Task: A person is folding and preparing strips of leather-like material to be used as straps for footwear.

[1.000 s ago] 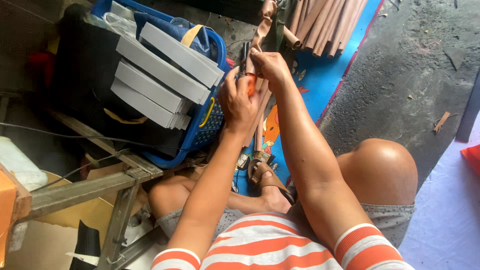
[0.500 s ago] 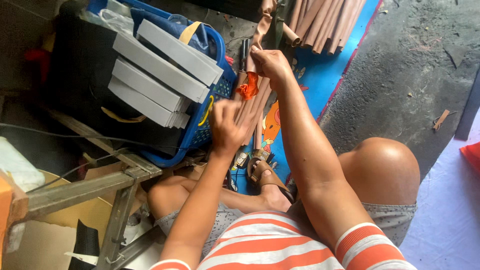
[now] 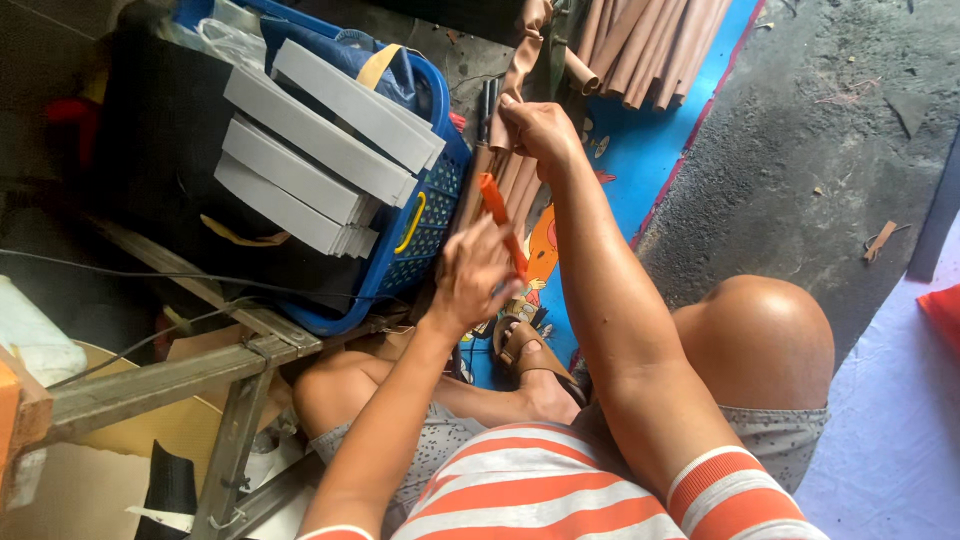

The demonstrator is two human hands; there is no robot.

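Lowered from the strips, your left hand [image 3: 478, 280] now grips an orange-handled cutter [image 3: 501, 222] beside the blue basket [image 3: 420, 240]. Your right hand [image 3: 540, 130] pinches a brown strip [image 3: 512, 90]. Grey flat boxes [image 3: 320, 150] crowd the basket; the blue mat [image 3: 640, 140] leaves little room.

An orange tool [image 3: 500, 222] sits in the left hand [image 3: 475, 280]; the basket [image 3: 420, 240] is blue, the strips [image 3: 300, 160] grey, the rolls [image 3: 640, 50] brown, the shirt [image 3: 560, 500] orange-and-white striped.

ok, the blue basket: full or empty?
Full. The blue basket holds a stack of grey flat boxes rising above its rim, with blue cloth behind them.
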